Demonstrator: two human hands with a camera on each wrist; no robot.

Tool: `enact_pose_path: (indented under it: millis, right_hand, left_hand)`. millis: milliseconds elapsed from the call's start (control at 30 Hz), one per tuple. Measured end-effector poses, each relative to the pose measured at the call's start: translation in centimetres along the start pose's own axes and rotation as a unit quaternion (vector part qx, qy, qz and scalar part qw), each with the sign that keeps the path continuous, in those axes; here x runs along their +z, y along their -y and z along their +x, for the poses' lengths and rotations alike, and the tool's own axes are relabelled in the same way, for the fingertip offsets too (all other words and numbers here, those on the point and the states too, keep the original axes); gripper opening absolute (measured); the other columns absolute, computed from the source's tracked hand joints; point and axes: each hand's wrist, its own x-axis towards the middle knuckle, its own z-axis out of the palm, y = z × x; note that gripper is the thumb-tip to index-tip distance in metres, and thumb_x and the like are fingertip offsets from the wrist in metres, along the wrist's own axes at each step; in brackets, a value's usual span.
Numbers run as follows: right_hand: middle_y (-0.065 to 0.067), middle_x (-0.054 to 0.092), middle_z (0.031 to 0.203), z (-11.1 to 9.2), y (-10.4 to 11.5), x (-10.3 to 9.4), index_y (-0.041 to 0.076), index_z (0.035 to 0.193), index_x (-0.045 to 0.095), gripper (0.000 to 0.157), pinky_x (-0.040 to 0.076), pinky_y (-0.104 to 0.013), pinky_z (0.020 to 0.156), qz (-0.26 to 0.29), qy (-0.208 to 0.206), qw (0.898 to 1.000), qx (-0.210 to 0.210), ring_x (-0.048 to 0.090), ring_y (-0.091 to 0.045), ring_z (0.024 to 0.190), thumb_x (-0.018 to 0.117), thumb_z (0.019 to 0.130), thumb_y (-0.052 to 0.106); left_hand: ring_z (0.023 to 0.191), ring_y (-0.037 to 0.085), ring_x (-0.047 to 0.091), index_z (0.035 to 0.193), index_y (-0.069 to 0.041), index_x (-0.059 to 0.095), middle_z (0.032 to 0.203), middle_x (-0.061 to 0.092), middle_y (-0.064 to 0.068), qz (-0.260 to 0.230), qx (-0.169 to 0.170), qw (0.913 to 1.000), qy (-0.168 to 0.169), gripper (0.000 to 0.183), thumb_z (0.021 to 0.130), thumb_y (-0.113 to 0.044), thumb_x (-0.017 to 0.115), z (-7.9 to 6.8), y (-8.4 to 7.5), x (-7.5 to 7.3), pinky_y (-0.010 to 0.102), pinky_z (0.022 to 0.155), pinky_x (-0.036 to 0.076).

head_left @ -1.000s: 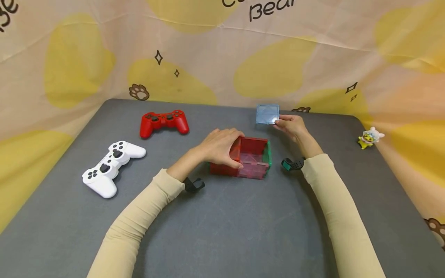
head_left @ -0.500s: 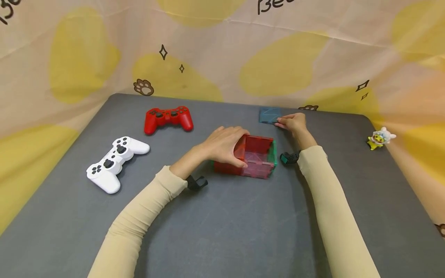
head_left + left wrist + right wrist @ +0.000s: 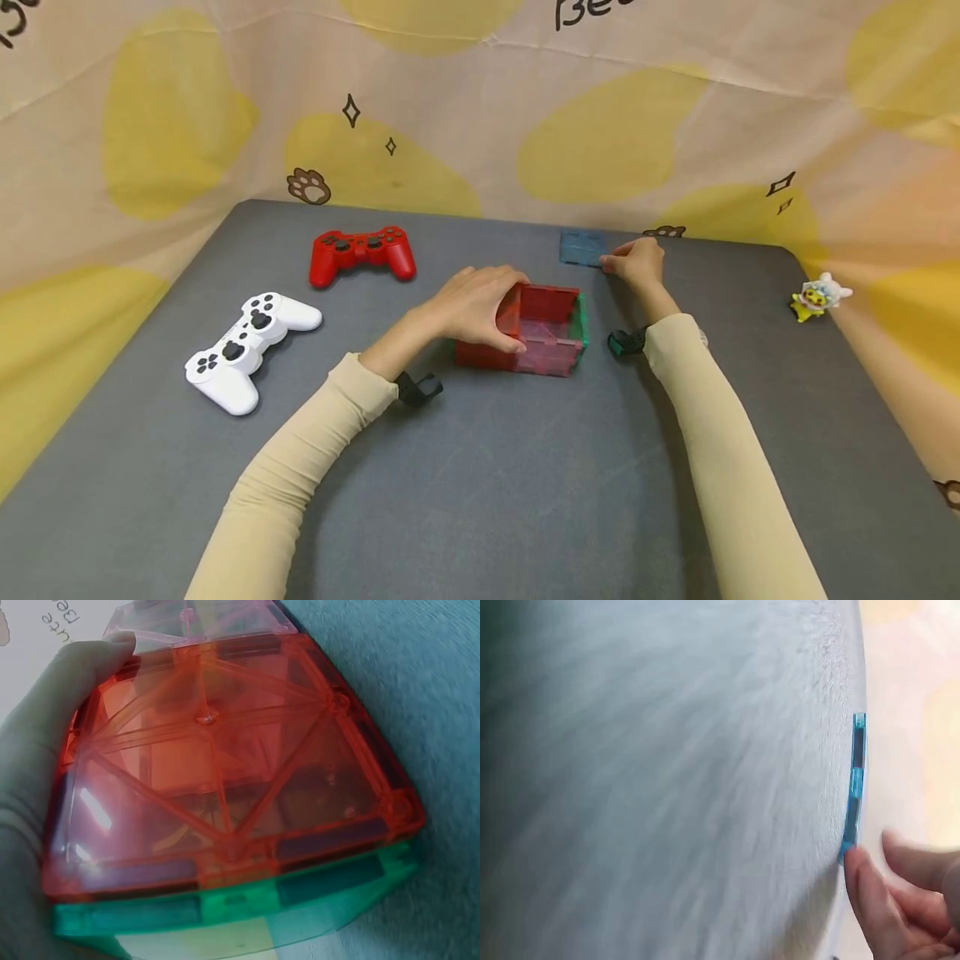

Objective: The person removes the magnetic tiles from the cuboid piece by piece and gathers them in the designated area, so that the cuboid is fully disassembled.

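Note:
A box of translucent magnetic tiles (image 3: 551, 357) rests mid-table. Red, pink and green sides show, and part of its top is uncovered. My left hand (image 3: 480, 310) grips it from above, thumb on the near side; the other fingertips are hidden behind it. In the left wrist view, a red tile (image 3: 247, 761) forms the top and a green tile (image 3: 240, 898) one end. Near the back edge a blue magnetic tile (image 3: 582, 247) lies flat. My right hand (image 3: 636, 262) is at its right corner; in the right wrist view one fingertip touches the tile and another digit stands apart.
A red game controller (image 3: 362, 254) lies at the back left, and a white game controller (image 3: 251, 350) nearer on the left. By the right edge stands a small yellow-and-white figurine (image 3: 819, 297). A patterned cloth (image 3: 480, 108) hangs directly behind the table.
The blue tile, pinched and tilted up by my right hand before, has come down flat on the table. My right fingers have drawn slightly off it. The left hand keeps its grip.

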Motion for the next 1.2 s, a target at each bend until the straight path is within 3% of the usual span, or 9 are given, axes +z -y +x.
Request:
enact_pose_path:
  millis: [100, 200, 367, 500, 733, 967, 1033, 1200]
  right_hand:
    - [-0.026, 0.062, 0.109, -1.5, 0.1, -1.1, -0.005, 0.116, 0.061, 0.041, 0.045, -0.048, 0.088, -0.015, 0.02, 0.999, -0.034, 0.053, -0.04, 0.107, 0.064, 0.085, 0.022]
    - [-0.025, 0.06, 0.114, -3.5, 0.8, -1.9, -0.004, 0.123, 0.055, 0.046, 0.046, -0.045, 0.089, 0.017, 0.085, 0.995, -0.053, 0.057, -0.037, 0.106, 0.06, 0.088, 0.026]
    - [-0.024, 0.052, 0.129, -7.4, 2.0, -2.2, -0.004, 0.135, 0.041, 0.06, 0.043, -0.042, 0.095, 0.069, 0.232, 0.969, -0.056, 0.057, -0.035, 0.11, 0.052, 0.092, 0.036]
    - [-0.022, 0.048, 0.133, -9.9, 2.7, -1.8, -0.004, 0.138, 0.036, 0.064, 0.042, -0.044, 0.097, 0.067, 0.28, 0.956, -0.053, 0.058, -0.034, 0.11, 0.051, 0.092, 0.039]
    - [-0.02, 0.054, 0.128, -11.8, 3.3, -0.4, -0.003, 0.135, 0.042, 0.056, 0.045, -0.043, 0.093, 0.092, 0.257, 0.96, -0.065, 0.056, -0.031, 0.113, 0.056, 0.091, 0.028]
    - [-0.023, 0.052, 0.128, -12.1, 2.4, -0.4, -0.005, 0.134, 0.041, 0.05, 0.045, -0.043, 0.091, 0.135, 0.243, 0.959, -0.057, 0.054, -0.032, 0.115, 0.055, 0.092, 0.018]
    - [-0.025, 0.051, 0.128, -11.9, 1.7, -0.9, -0.007, 0.134, 0.04, 0.049, 0.046, -0.041, 0.091, 0.149, 0.24, 0.958, -0.044, 0.058, -0.026, 0.111, 0.053, 0.093, 0.015]
    - [-0.029, 0.045, 0.131, -11.3, -0.4, -2.6, -0.01, 0.135, 0.036, 0.047, 0.05, -0.026, 0.084, 0.181, 0.244, 0.952, -0.02, 0.062, 0.002, 0.087, 0.048, 0.094, 0.01]
  left_hand:
    - [0.092, 0.01, 0.048, 0.13, -0.016, 0.043, 0.114, 0.052, -0.005, -0.004, -0.005, 1.0, 0.002, 0.085, 0.063, -0.063, 0.066, 0.0, 0.3, -0.2, 0.035, 0.078, 0.035]
    - [0.094, 0.01, 0.047, 0.13, -0.016, 0.043, 0.114, 0.052, -0.005, -0.008, -0.013, 0.9999, 0.001, 0.084, 0.063, -0.062, 0.067, -0.1, 0.6, -0.3, 0.037, 0.08, 0.036]
    - [0.095, 0.009, 0.048, 0.13, -0.017, 0.043, 0.116, 0.052, -0.005, -0.007, -0.023, 0.9997, -0.006, 0.085, 0.062, -0.063, 0.067, -0.3, 1.2, -0.1, 0.04, 0.085, 0.036]
    - [0.093, 0.01, 0.048, 0.13, -0.017, 0.043, 0.115, 0.053, -0.005, -0.006, -0.024, 0.9996, -0.012, 0.086, 0.062, -0.063, 0.067, -0.4, 1.4, 0.1, 0.04, 0.084, 0.037]
    - [0.094, 0.01, 0.048, 0.13, -0.017, 0.043, 0.116, 0.053, -0.005, -0.002, -0.02, 0.9997, -0.011, 0.086, 0.062, -0.064, 0.067, -0.2, 1.2, 0.5, 0.039, 0.083, 0.037]
    - [0.095, 0.011, 0.049, 0.13, -0.017, 0.043, 0.115, 0.053, -0.005, 0.001, -0.014, 0.9998, -0.016, 0.086, 0.062, -0.064, 0.067, -0.2, 0.9, 0.8, 0.038, 0.081, 0.037]
    - [0.095, 0.011, 0.049, 0.131, -0.017, 0.043, 0.116, 0.053, -0.004, 0.004, -0.01, 0.9998, -0.017, 0.087, 0.062, -0.064, 0.067, -0.2, 0.8, 0.8, 0.038, 0.081, 0.037]
    - [0.096, 0.011, 0.048, 0.132, -0.016, 0.042, 0.118, 0.052, -0.004, 0.002, -0.01, 0.9998, -0.015, 0.087, 0.063, -0.064, 0.066, -0.4, 0.6, 0.7, 0.038, 0.082, 0.036]
